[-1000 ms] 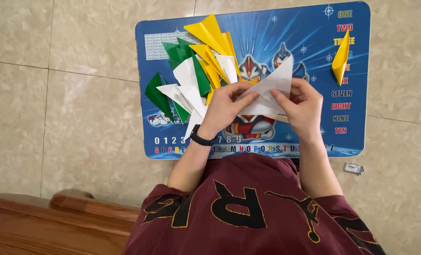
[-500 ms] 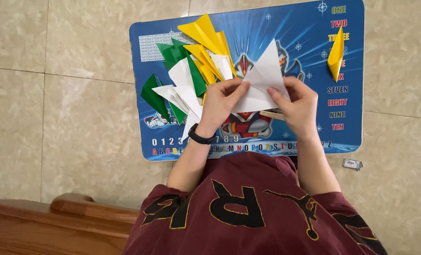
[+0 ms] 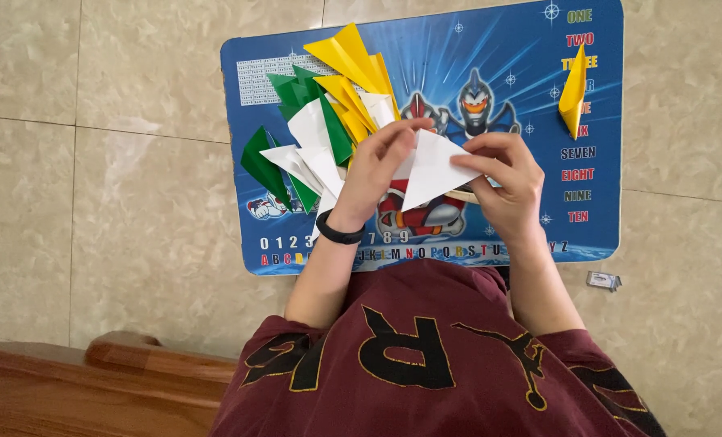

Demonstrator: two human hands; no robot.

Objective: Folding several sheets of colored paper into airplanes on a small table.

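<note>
Plainly white paper — folded, triangular, creased.

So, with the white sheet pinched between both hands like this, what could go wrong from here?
1. The white sheet is held in the air by the left hand and right hand, not pressed flat on the blue mat, so a crease may come out uneven.
2. The left hand is close to the pile of folded papers; a sideways move could scatter it.
</note>
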